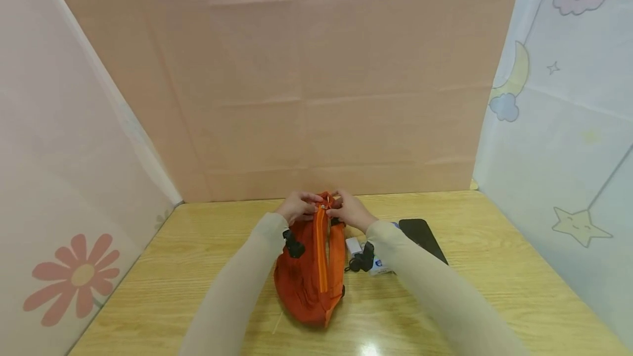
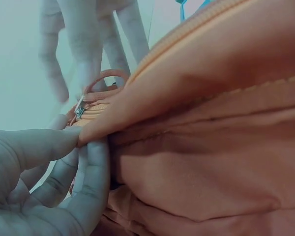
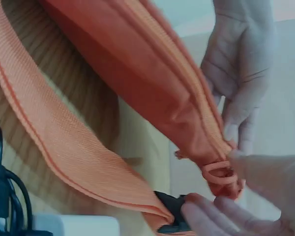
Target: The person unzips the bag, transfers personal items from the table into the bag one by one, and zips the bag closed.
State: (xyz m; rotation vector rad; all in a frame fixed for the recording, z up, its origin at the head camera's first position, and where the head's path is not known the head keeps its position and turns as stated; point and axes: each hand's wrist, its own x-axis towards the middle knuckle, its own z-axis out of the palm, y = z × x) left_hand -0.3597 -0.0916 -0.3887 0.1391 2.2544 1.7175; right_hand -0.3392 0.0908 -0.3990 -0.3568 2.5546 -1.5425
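An orange waist bag (image 1: pixel 309 273) lies lengthwise on the wooden table (image 1: pixel 475 301), its orange zipper (image 1: pixel 321 257) facing up. Both hands meet at its far end. My left hand (image 1: pixel 303 209) pinches the bag's fabric beside the zipper's end, thumb over fingers (image 2: pixel 83 142). The small metal zipper slider (image 2: pixel 79 110) sits just above that pinch. My right hand (image 1: pixel 341 210) holds the orange loop pull (image 3: pixel 219 172) between thumb and fingertips (image 3: pixel 206 214). A black buckle (image 3: pixel 173 216) on the bag's strap (image 3: pixel 49 147) lies under that hand.
Right of the bag lie a white charger (image 1: pixel 354 245) with a coiled black cable (image 1: pixel 361 261) and a black phone (image 1: pixel 422 238). Pink and patterned cloth panels wall the table on three sides.
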